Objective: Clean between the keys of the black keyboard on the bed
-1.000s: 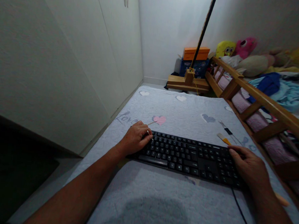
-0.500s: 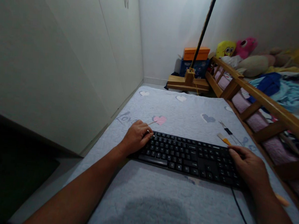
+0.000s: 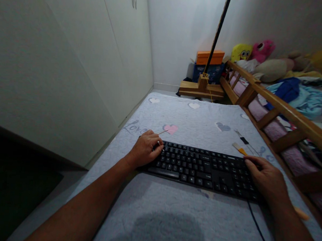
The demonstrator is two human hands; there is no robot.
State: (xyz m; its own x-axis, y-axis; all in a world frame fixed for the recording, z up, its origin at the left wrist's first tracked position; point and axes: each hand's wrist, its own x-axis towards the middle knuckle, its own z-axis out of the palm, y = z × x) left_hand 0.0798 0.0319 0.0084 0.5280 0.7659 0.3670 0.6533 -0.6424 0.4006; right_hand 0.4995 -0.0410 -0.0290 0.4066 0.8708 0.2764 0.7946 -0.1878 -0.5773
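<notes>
A black keyboard (image 3: 193, 165) lies flat on the pale blue quilted bed cover (image 3: 168, 212). My left hand (image 3: 145, 149) rests over its left end, fingers closed in a pinch on a thin white cotton swab (image 3: 163, 149), whose end is down at the keys. Another thin stick (image 3: 162, 131) shows beyond the fingers, over a pink printed heart; whether it is held or lying there I cannot tell. At the keyboard's right end, my right hand (image 3: 267, 177) grips the far corner, thumb on top. The keyboard's cable (image 3: 260, 224) runs toward me.
Past the right hand lie a yellow-handled brush (image 3: 239, 148) and a thin tool with a black sleeve (image 3: 243, 140). A wooden bed rail (image 3: 286, 103) borders the right, a white wardrobe (image 3: 79, 63) the left. A wooden stand (image 3: 202, 87) and an orange box (image 3: 210, 58) stand behind.
The swab's end and my left fingertips have shifted slightly over the left keys. The whole view has moved a little; my right hand keeps its hold on the keyboard.
</notes>
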